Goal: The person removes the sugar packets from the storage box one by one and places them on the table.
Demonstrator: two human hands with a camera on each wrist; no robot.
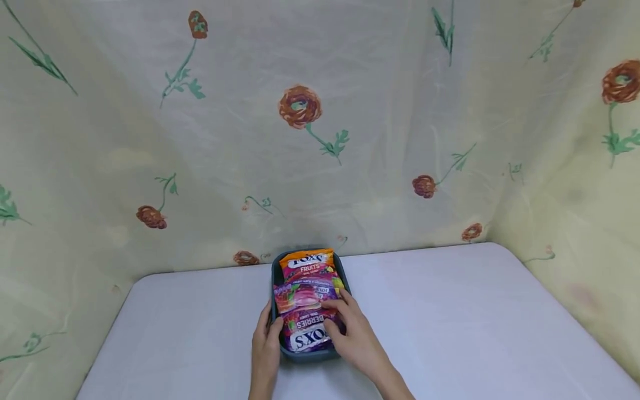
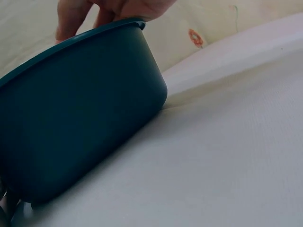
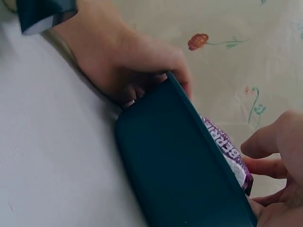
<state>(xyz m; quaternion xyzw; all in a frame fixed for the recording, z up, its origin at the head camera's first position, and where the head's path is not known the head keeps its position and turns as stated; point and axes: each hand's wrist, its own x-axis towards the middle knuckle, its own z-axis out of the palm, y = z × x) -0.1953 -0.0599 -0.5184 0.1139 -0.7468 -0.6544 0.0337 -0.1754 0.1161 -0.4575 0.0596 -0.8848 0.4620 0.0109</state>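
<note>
A dark teal plastic tub stands on the table, filled with several candy bags. An orange-topped FOX'S Fruits bag lies at the far end, a pink-and-purple bag across the middle, and a purple FOX'S Berries bag at the near end. My left hand grips the tub's left side, thumb over the rim and fingers down the outer wall. My right hand reaches over the right rim, thumb and fingertips resting on the bags. In the right wrist view, the Berries bag bulges above the rim.
A white-covered table extends to both sides of the tub. Behind it hangs a pale curtain with printed flowers, close to the tub's far end. A dark band circles the left wrist.
</note>
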